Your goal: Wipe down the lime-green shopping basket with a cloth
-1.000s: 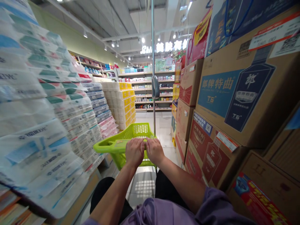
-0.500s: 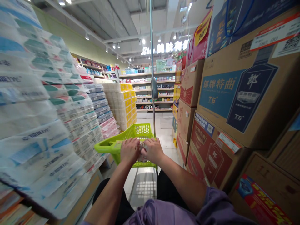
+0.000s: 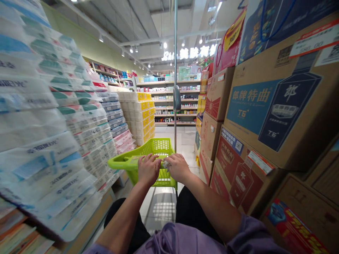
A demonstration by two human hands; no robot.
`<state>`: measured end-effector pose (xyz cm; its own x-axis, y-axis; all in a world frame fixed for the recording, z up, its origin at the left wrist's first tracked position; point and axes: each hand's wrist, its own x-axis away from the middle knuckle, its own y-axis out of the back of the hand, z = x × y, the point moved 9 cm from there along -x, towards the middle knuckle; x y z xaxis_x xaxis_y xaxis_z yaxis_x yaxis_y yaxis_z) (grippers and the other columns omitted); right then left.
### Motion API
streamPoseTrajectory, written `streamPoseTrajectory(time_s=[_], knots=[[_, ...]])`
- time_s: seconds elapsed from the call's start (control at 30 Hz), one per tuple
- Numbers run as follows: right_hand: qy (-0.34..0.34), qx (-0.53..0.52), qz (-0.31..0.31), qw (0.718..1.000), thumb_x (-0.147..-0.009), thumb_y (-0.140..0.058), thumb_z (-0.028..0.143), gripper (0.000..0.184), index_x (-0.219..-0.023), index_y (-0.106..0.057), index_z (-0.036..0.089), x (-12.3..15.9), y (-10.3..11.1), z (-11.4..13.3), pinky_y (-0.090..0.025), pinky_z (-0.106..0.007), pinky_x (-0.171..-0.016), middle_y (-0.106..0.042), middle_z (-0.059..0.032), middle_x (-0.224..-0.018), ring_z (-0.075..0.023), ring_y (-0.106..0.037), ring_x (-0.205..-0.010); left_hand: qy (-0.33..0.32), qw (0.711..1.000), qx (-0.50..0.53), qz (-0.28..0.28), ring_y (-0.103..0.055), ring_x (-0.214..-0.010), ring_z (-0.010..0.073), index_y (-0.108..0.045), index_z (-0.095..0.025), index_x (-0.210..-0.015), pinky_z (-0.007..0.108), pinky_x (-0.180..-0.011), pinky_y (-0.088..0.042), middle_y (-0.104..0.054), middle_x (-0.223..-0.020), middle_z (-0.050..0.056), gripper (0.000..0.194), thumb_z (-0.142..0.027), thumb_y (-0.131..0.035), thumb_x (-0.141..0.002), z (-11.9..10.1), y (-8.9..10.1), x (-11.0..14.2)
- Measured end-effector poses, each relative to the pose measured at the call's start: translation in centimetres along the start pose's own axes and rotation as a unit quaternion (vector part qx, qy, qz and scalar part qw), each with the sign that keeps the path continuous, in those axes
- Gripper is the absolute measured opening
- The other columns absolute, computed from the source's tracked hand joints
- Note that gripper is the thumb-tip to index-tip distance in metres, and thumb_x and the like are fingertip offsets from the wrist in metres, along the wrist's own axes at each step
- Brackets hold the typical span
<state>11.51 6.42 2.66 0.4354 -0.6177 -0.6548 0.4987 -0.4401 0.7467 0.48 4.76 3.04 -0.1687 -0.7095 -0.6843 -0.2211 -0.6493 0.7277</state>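
A bright green plastic shopping cart [image 3: 120, 162] with a perforated basket stands in front of me. My left hand [image 3: 149, 170] lies over the near handle edge of the cart, its fingers curled forward across it. Close to its right, my right hand [image 3: 179, 168] is closed at the same edge. A small crumpled whitish wad, like tissue or cloth [image 3: 166, 164], shows at its fingertips. A gap separates the two hands. My thumbs and palms are partly hidden. A thin metal pole [image 3: 175, 56] with a grey oval fitting rises at the cart's right side.
Stacked packs of tissue paper [image 3: 53, 169] line the left, with yellow-sided packs [image 3: 145, 116] farther on. Cardboard liquor cartons [image 3: 249, 106] form a wall close on my right. Between them a tiled aisle [image 3: 182, 141] leads to stocked shelves [image 3: 182, 90] at the back.
My hands have moved apart; the whitish wad that was between them is now at my right hand's fingers. The view has shifted slightly, and the cart stays in front of me.
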Motion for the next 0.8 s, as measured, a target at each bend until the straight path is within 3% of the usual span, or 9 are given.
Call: streamPoseTrajectory(time_s=[0.17, 0.3, 0.4, 0.6, 0.8], knots=[[-0.006, -0.021, -0.011, 1.0, -0.074, -0.055, 0.014, 0.034, -0.107, -0.062, 0.022, 0.4, -0.5, 0.9, -0.037, -0.034, -0.094, -0.063, -0.0062, -0.105, -0.0221, -0.051, -0.101, 0.072, 0.997, 0.013, -0.04, -0.042, -0.127, 0.0303, -0.062, -0.025, -0.106, 0.059, -0.107, -0.013, -0.066, -0.116, 0.007, 0.029, -0.028, -0.037, -0.093, -0.8, -0.1, 1.6], [0.002, -0.061, -0.002, 0.998, -0.073, -0.055, 0.014, 0.031, -0.103, -0.063, 0.021, 0.0, -1.2, 1.2, -0.039, -0.033, -0.091, -0.063, -0.0056, -0.101, -0.0216, -0.052, -0.097, 0.077, 0.996, 0.038, -0.025, -0.05, -0.115, 0.0272, -0.062, -0.022, -0.087, 0.052, -0.104, -0.023, -0.069, -0.097, 0.007, 0.031, -0.025, -0.032, -0.094, -0.3, -0.3, 1.1], [0.011, -0.107, -0.008, 0.994, -0.072, -0.054, 0.013, 0.031, -0.1, -0.064, 0.021, -0.4, -1.6, 1.2, -0.04, -0.033, -0.09, -0.064, -0.0047, -0.099, -0.0207, -0.053, -0.095, 0.076, 0.996, 0.033, -0.02, -0.054, -0.103, 0.0256, -0.06, -0.022, -0.077, 0.047, -0.096, -0.03, -0.069, -0.091, 0.006, 0.034, -0.027, -0.031, -0.095, 1.0, 0.2, 0.5], [0.012, -0.206, -0.004, 0.978, -0.066, -0.053, 0.008, 0.036, -0.098, -0.066, 0.021, -0.6, -2.1, 1.5, -0.042, -0.031, -0.089, -0.066, -0.0033, -0.097, -0.0193, -0.055, -0.096, 0.091, 0.994, 0.038, -0.051, -0.056, -0.098, 0.0241, -0.062, -0.023, -0.076, 0.045, -0.094, -0.029, -0.07, -0.086, 0.005, 0.035, -0.027, -0.032, -0.094, 3.8, 1.4, 1.3], [0.042, -0.256, -0.002, 0.966, -0.065, -0.051, 0.008, 0.038, -0.097, -0.067, 0.021, -0.8, -2.9, 4.4, -0.042, -0.031, -0.089, -0.066, -0.003, -0.094, -0.0192, -0.055, -0.094, 0.117, 0.989, 0.071, -0.06, -0.058, -0.095, 0.0226, -0.065, -0.022, -0.071, 0.043, -0.093, -0.03, -0.07, -0.083, 0.005, 0.044, -0.031, -0.029, -0.094, 7.5, 2.5, 2.3]])
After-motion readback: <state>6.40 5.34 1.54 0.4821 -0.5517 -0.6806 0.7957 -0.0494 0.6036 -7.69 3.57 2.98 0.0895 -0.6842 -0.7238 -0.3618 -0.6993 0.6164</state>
